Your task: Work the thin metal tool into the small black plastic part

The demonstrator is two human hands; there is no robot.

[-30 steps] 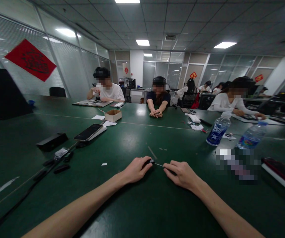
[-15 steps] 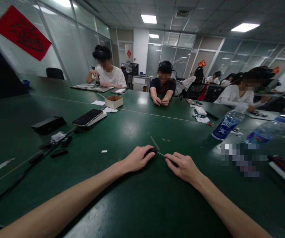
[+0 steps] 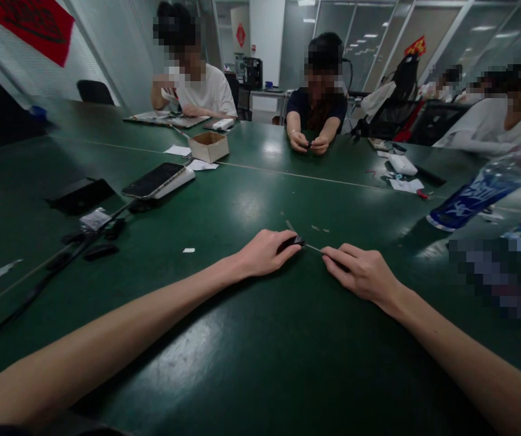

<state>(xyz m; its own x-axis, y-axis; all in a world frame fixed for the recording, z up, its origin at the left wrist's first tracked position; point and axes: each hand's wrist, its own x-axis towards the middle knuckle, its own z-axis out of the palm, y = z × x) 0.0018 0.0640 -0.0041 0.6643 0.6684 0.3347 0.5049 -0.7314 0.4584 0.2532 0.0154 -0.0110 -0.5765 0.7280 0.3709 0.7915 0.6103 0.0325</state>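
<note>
Currently, left hand: the left hand [image 3: 267, 253] comes in low over the tabletop, its thumb and fingers pinched narrowly around a small black piece, probably plastic [image 3: 291, 243].
Black piece: it lies near the middle of the view, partly hidden by the left fingers, its uncovered end pointing toward the other hand.
Right hand: the right hand [image 3: 362, 271] grips a thin, straight, grey metal-looking rod [image 3: 313, 248] between thumb and fingers; whatever part of it lies inside the grip is hidden.
Rod and piece: the rod bridges the gap between the hands, its far end at the black piece; whether it is inserted or only touching, I cannot tell.
Step in hand: judging from this pose, the rod is being worked at the end of the piece, one hand bracing and the other guiding.
Next move: it would call for a firm left pinch and a small, controlled push, turn or pull in line with the rod; which one is unclear.
Green glossy tabletop: on this surface [image 3: 251, 339], a small white rectangular scrap [image 3: 189, 250] sits left of the hands, with a dark-screened phone [image 3: 154, 180] farther off.
Right side: a clear plastic bottle with a blue label [image 3: 469, 197] stands well apart from the right hand.
Across the table: a co-worker in a dark shirt [image 3: 317, 115] has both hands close together.
</note>
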